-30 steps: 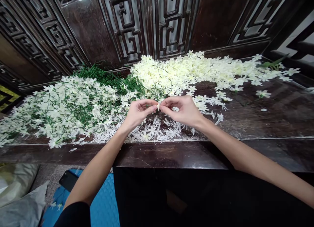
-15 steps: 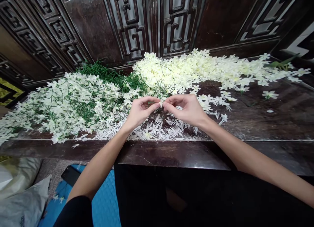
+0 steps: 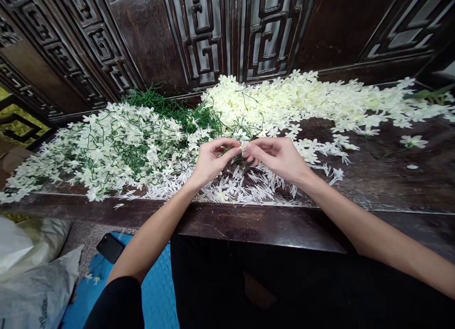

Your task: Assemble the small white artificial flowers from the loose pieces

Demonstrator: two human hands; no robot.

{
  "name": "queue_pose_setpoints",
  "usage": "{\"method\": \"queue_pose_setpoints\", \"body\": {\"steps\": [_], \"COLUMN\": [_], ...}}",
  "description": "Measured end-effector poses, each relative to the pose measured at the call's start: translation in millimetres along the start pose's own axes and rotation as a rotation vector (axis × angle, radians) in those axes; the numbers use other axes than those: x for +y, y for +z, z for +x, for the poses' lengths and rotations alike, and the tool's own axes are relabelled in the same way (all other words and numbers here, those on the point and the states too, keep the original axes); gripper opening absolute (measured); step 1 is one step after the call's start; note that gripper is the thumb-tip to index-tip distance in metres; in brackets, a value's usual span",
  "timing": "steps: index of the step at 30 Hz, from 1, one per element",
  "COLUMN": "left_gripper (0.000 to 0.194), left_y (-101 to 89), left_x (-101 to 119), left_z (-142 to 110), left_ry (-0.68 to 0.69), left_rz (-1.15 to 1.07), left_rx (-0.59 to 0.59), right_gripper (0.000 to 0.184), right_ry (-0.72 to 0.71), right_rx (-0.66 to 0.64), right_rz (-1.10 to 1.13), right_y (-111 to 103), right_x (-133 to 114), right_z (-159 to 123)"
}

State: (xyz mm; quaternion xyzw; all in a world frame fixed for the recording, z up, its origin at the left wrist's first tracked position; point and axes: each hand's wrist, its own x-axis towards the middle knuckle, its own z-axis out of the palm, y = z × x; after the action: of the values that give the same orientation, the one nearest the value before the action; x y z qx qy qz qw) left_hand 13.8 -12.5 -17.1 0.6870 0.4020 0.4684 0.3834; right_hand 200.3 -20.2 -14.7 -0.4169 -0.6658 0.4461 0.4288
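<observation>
"What's changed?"
"The right hand shows more fingertips beneath its thumb; grip unclear."
"And the small white-petalled flower?"
"Pinched by the left hand, above the dark wooden bench."

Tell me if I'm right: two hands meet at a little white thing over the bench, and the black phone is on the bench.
Not quite: the black phone isn't on the bench. The head view shows it lower down, by the edge of the blue mat. The rest is right: the left hand and right hand meet at the little white thing.
</observation>
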Motion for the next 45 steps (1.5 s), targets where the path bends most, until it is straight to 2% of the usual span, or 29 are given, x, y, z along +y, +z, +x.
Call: {"method": "queue_pose_setpoints", "body": {"steps": [4, 11, 17, 22, 28, 32, 36, 40, 42, 45], "left_gripper": [0.007, 0.008, 0.028, 0.042, 0.020, 0.015, 0.017, 0.017, 0.013, 0.011], "left_y": [-0.3, -0.9, -7.6, -11.7, -10.4, -9.6, -10.2, -10.1, -9.4, -7.7], "left_x": [0.4, 1.5, 0.1, -6.9, -6.5, -4.5, -3.1, -3.9, -3.8, -1.3], "left_z": [-1.1, -0.2, 4.0, 8.0, 7.7, 7.1, 7.3, 6.7, 5.5, 2.8], "left_ry": [0.025, -0.001, -0.090, -0.154, -0.168, -0.118, -0.113, -0.145, -0.081, 0.094], "left_rz": [0.033, 0.013, -0.135, -0.245, -0.142, -0.162, -0.210, -0.076, 0.078, 0.250], "left_rx": [-0.036, -0.024, 0.021, 0.069, 0.056, 0.034, 0.059, 0.023, 0.072, 0.188], "right_gripper": [0.024, 0.023, 0.015, 0.017, 0.024, 0.024, 0.022, 0.017, 0.014, 0.012], "right_ry": [-0.006, -0.002, -0.017, 0.029, 0.026, 0.027, 0.029, 0.019, 0.004, -0.020], "right_rx": [-0.068, -0.028, 0.052, 0.037, 0.011, 0.022, -0.044, -0.035, -0.016, -0.016], "right_rz": [0.099, 0.132, 0.119, 0.070, 0.135, 0.162, 0.162, 0.154, 0.147, 0.141], "right_y": [0.2, -2.2, -5.2, -4.4, -4.1, -3.8, -3.3, -2.9, -2.8, -2.8], "right_x": [1.8, -0.3, 0.5, -0.1, -0.5, -2.5, -3.4, -2.1, -1.2, 0.4], "right_z": [0.4, -0.5, 1.2, 1.4, 2.1, 2.4, 1.7, 0.8, 0.5, 0.5]}}
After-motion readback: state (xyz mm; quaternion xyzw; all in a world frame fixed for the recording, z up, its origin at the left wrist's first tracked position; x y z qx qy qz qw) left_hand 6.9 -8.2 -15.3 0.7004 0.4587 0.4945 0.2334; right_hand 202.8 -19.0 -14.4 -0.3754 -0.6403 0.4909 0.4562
